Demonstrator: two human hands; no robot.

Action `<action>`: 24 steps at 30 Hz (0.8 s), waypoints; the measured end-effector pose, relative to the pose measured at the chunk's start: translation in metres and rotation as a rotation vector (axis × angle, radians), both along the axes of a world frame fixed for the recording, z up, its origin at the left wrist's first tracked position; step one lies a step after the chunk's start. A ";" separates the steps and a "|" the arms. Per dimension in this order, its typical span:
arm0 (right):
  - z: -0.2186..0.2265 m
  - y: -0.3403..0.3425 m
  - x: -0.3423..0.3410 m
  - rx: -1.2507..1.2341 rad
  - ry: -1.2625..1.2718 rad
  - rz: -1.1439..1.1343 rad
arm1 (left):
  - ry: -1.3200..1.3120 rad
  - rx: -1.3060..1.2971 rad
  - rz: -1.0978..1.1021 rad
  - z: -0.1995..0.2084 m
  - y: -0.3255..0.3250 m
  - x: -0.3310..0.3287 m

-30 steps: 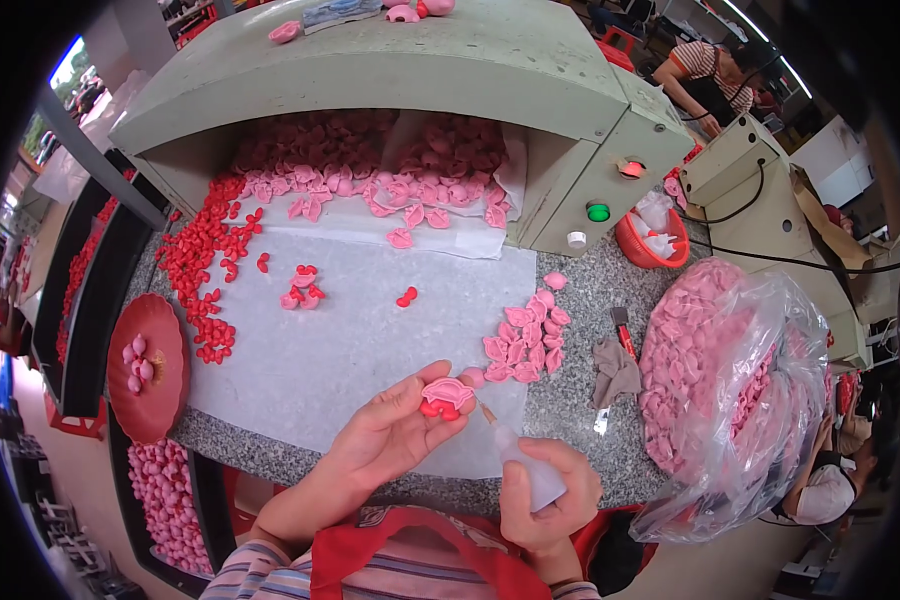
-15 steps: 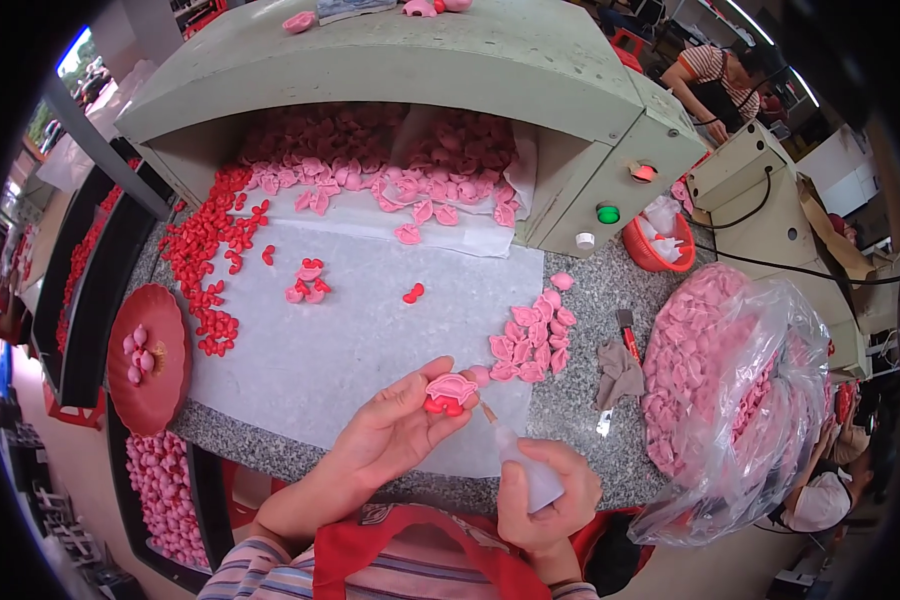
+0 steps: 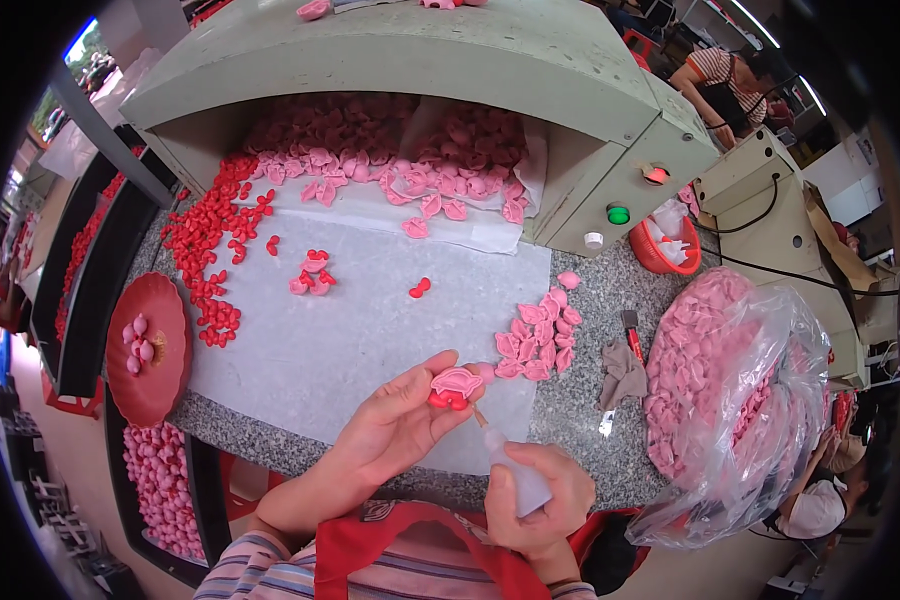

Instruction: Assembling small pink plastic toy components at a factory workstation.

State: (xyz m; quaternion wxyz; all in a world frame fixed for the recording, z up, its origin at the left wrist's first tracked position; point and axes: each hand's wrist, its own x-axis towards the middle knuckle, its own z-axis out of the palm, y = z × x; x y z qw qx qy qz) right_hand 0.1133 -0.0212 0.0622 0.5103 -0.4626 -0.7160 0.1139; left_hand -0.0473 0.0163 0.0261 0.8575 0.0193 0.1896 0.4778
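Note:
Between the fingertips of my left hand (image 3: 388, 420) is a small pink shell-shaped plastic part (image 3: 457, 381) with a red double-lobed part (image 3: 447, 400) along its lower edge. My right hand (image 3: 548, 497) is wrapped round a translucent white squeeze bottle (image 3: 517, 478). The bottle's thin nozzle points up and left, close below the held pink part; I cannot tell whether it touches. Loose pink parts (image 3: 535, 335) lie in a group beyond my hands to the right. One red part (image 3: 420, 288) sits alone on the white sheet (image 3: 370, 330), and a small pink-and-red cluster (image 3: 313, 273) rests left of it.
A grey-green metal housing (image 3: 390, 60) stands across the back, pink parts heaped in its opening. Red parts (image 3: 210, 270) spread at left beside a red scalloped dish (image 3: 150, 385). At right are a grey cloth (image 3: 623, 377), a brush (image 3: 631, 330), an orange basket (image 3: 662, 255) and a plastic bag (image 3: 740, 400).
My right hand and the bottle have moved slightly left, bringing the nozzle nearer the held pink part. My left hand keeps its hold. The whole view has shifted a little.

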 end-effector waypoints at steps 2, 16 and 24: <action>-0.001 0.000 0.000 -0.002 0.011 0.005 | 0.007 -0.008 0.002 0.001 0.000 0.001; 0.004 -0.005 -0.001 -0.014 0.024 0.050 | 0.073 0.001 0.007 0.003 -0.002 0.002; 0.002 -0.004 -0.001 -0.011 0.000 0.061 | 0.064 0.020 0.014 0.002 -0.003 0.003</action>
